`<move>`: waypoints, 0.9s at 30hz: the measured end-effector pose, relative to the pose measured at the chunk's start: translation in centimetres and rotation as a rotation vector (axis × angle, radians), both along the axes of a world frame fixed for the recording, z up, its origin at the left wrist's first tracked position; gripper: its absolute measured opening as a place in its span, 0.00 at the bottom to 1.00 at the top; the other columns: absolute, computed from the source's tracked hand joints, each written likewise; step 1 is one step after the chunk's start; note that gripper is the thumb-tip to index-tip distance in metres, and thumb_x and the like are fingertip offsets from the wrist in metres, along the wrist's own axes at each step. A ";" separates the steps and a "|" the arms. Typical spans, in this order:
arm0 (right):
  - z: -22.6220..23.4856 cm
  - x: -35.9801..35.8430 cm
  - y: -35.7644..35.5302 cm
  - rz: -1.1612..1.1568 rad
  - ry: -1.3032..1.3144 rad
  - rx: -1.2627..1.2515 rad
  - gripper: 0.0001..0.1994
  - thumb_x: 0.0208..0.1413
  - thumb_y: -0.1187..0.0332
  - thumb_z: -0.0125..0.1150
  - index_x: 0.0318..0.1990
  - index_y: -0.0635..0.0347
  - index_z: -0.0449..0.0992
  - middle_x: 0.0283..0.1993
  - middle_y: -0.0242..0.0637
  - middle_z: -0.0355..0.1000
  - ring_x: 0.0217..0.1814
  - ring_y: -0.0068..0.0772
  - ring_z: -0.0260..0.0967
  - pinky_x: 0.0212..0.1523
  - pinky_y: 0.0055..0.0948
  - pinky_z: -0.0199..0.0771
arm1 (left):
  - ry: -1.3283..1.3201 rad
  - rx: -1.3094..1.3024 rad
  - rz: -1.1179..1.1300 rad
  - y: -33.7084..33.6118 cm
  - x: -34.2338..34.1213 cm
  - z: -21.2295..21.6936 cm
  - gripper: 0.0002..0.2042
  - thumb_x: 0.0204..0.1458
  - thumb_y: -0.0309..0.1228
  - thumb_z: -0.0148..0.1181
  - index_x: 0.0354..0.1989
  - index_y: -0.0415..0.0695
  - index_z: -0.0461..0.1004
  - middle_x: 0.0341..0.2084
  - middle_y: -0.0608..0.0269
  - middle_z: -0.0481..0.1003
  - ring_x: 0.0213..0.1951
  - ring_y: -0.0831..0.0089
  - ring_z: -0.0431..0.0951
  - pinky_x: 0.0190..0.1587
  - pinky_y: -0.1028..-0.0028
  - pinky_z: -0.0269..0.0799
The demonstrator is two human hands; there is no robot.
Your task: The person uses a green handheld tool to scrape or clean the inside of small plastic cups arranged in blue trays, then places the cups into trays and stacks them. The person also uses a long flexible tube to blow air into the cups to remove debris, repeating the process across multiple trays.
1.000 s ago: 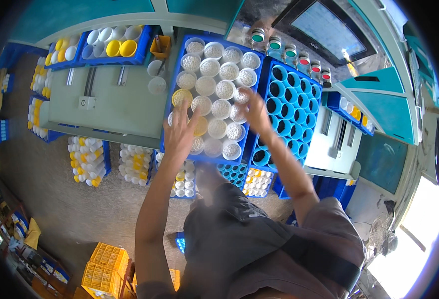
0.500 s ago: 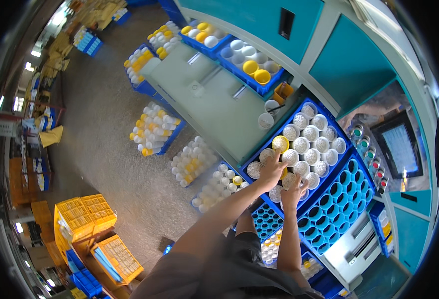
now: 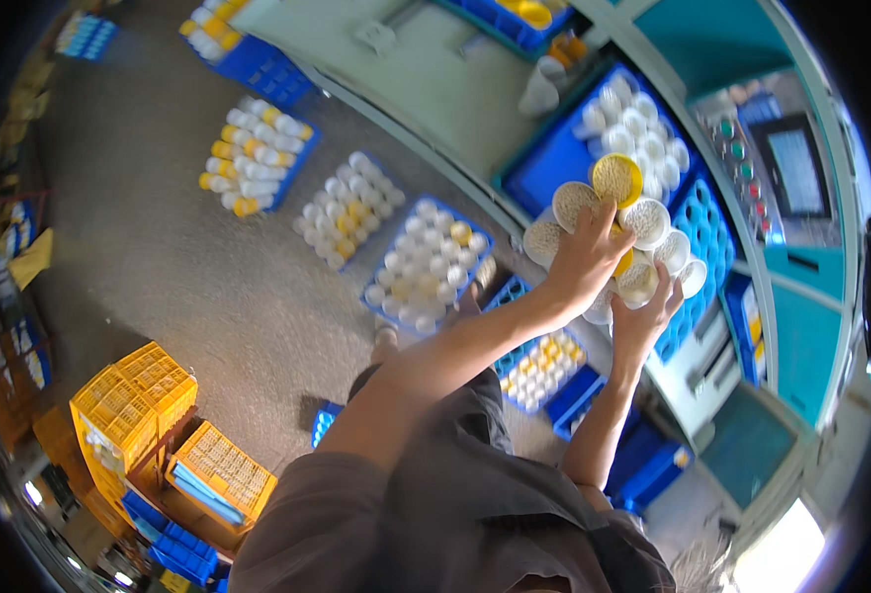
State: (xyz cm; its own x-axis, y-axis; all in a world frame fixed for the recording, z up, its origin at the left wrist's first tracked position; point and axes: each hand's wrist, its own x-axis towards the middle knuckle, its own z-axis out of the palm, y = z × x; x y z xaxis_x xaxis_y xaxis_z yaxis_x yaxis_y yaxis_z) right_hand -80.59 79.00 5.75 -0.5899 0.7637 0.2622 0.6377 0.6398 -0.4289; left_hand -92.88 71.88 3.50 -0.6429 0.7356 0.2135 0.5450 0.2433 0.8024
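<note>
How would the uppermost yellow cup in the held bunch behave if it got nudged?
The yellow cup probably carries some weight, since pale pellets look to fill it. Its open top suggests it could spill if tipped. Being round, it might roll once on its side.

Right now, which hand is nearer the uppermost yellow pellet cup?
Left: in view, the left hand is just below the yellow cup; the right hand is farther below, rightward.

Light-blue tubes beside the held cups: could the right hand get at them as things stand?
Probably not without letting go: the right hand is busy gripping granule-filled cups, though the light-blue tubes lie close by, partly in plain view.
</note>
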 end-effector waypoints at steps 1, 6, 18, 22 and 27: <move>1.1 0.9 -2.6 -0.028 -0.001 -0.053 0.38 0.33 0.83 0.68 0.60 0.50 0.68 0.65 0.53 0.53 0.66 0.64 0.55 0.65 0.50 0.61 | -0.030 -0.057 -0.034 -2.4 1.3 0.5 0.17 0.49 0.22 0.60 0.49 0.46 0.72 0.59 0.45 0.59 0.54 0.50 0.67 0.45 0.59 0.78; -0.4 5.0 -13.8 -0.109 -0.270 -0.240 0.40 0.31 0.82 0.73 0.58 0.48 0.70 0.67 0.53 0.51 0.68 0.60 0.57 0.62 0.50 0.70 | -0.118 -0.067 0.060 -13.9 6.4 -2.9 0.15 0.50 0.23 0.59 0.48 0.44 0.72 0.56 0.44 0.63 0.50 0.50 0.69 0.41 0.54 0.77; -40.1 4.6 -28.7 -0.010 -0.376 -0.717 0.34 0.39 0.72 0.72 0.58 0.47 0.67 0.66 0.50 0.53 0.65 0.62 0.58 0.59 0.50 0.71 | -0.321 -0.699 0.037 -31.1 5.6 -37.1 0.15 0.62 0.25 0.49 0.55 0.43 0.73 0.66 0.44 0.57 0.66 0.47 0.59 0.66 0.51 0.63; -46.4 3.6 -30.5 -0.049 -0.267 -0.721 0.36 0.36 0.80 0.71 0.57 0.47 0.67 0.68 0.51 0.47 0.68 0.64 0.51 0.60 0.49 0.69 | -0.176 -0.598 0.085 -33.1 4.5 -44.7 0.20 0.52 0.16 0.52 0.54 0.47 0.73 0.59 0.42 0.62 0.55 0.45 0.67 0.56 0.57 0.69; -46.9 5.1 -30.4 -0.022 -0.300 -0.766 0.44 0.37 0.82 0.71 0.65 0.48 0.60 0.69 0.53 0.43 0.70 0.62 0.49 0.65 0.47 0.64 | -0.111 -0.658 0.014 -34.8 2.8 -46.4 0.35 0.48 0.12 0.54 0.65 0.58 0.66 0.62 0.45 0.58 0.57 0.47 0.66 0.58 0.58 0.69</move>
State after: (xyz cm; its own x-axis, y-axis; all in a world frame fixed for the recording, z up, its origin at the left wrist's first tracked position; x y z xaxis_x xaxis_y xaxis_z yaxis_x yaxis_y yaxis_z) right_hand -75.53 48.60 -41.18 -0.5352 0.6789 -0.5026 0.8034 0.2254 -0.5511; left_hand -90.12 37.08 -42.86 -0.6453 0.6817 -0.3448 0.4612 0.7075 0.5355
